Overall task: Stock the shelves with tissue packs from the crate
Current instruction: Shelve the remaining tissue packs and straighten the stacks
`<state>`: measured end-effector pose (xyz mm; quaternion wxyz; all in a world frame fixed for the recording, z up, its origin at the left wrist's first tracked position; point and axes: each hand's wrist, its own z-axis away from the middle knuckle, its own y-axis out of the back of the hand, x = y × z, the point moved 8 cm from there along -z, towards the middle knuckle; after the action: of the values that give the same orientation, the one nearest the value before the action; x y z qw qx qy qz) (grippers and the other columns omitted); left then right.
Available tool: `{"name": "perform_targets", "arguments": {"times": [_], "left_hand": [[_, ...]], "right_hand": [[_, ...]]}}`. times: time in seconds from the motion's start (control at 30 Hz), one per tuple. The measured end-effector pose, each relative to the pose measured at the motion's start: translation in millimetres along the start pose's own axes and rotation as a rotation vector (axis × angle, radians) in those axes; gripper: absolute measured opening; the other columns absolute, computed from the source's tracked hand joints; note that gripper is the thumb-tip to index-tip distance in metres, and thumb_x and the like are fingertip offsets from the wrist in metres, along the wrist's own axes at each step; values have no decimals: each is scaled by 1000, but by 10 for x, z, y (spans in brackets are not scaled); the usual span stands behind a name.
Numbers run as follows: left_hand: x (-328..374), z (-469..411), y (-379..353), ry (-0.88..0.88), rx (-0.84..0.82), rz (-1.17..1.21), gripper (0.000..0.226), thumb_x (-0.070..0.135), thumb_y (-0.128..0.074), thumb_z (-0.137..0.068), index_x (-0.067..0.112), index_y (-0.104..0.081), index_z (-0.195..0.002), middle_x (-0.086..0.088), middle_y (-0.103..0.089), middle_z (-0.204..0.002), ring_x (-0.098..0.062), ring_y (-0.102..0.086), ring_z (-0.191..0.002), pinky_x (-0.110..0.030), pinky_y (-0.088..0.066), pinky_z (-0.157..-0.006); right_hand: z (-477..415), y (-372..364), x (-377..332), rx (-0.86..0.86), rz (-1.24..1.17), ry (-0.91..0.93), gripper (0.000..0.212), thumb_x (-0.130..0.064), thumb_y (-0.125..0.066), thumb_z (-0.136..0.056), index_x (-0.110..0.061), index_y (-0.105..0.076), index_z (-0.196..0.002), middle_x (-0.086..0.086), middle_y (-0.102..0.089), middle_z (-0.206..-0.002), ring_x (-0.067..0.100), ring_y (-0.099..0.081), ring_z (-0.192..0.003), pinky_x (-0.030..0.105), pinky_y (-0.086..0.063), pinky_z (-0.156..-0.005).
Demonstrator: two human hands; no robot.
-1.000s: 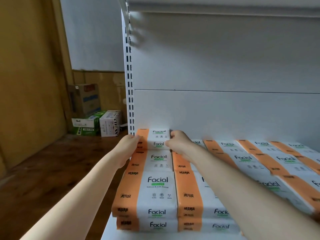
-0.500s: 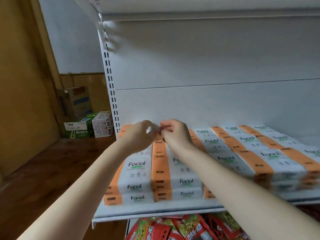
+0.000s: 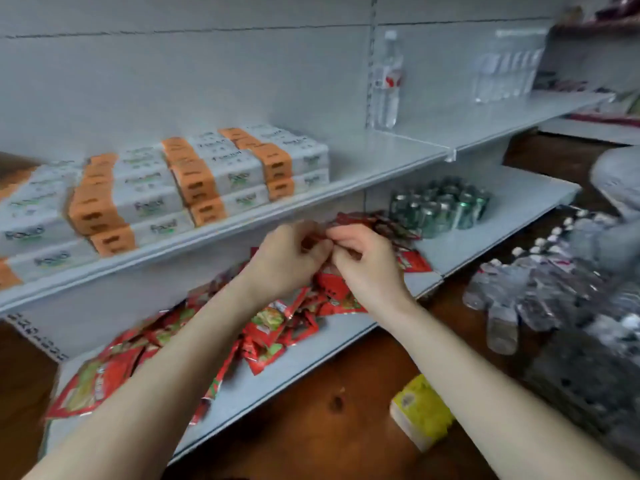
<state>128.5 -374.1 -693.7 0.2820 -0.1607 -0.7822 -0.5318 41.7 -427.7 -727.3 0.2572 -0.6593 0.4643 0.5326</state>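
Observation:
White and orange "Facial" tissue packs [image 3: 194, 178] lie two layers high in rows on the left part of the middle shelf [image 3: 381, 157]. My left hand [image 3: 287, 258] and my right hand [image 3: 367, 261] hang close together in front of and just below that shelf's front edge, apart from the packs. The fingers of both are loosely curled with their tips near each other, and I see nothing held. A yellow pack [image 3: 420, 410] lies on the wooden floor. A dark crate [image 3: 581, 386] sits at the lower right, blurred.
Red snack packets [image 3: 270, 323] cover the lower shelf under my hands, with green cans [image 3: 440, 209] to their right. A tall water bottle [image 3: 388, 77] stands on the middle shelf. Wrapped water bottles [image 3: 540, 282] lie on the floor at right.
Both hands have pulled back from the tissue packs at the shelf's back and dropped below the shelf edge. My view has swung right and down, bringing the lower shelf and floor into sight.

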Motion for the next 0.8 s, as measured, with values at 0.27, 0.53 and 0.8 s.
{"name": "perform_targets", "arguments": {"times": [0.27,0.53,0.8], "left_hand": [[557,14,-2458,-80,-577,-16,22,10,-54,-91,0,-61,-109,-19,-66,-102,-30,-63,-95,-35,-48,-83],[663,624,-3893,5,-1001,111,17,7,-51,-93,-1,-60,-105,-8,-64,-81,1,-57,-55,-10,-39,-48],[1238,1958,-5302,-114,-1380,127,22,8,-45,-96,0,-60,-111,-11,-59,-91,-2,-53,-63,-7,-37,-49]], "right_hand": [[970,1654,1581,308,12,-279,23,11,-54,-82,0,-63,-101,-9,-58,-77,-16,-56,-60,4,-44,-64],[2033,2239,2462,443,2,-594,18,-2,-62,-85,-6,-61,-103,2,-64,-87,3,-60,-77,24,-49,-77],[3797,2907,2941,825,84,-875,18,2,-57,-87,-5,-63,-103,-5,-63,-83,-16,-59,-66,8,-47,-69]]}}
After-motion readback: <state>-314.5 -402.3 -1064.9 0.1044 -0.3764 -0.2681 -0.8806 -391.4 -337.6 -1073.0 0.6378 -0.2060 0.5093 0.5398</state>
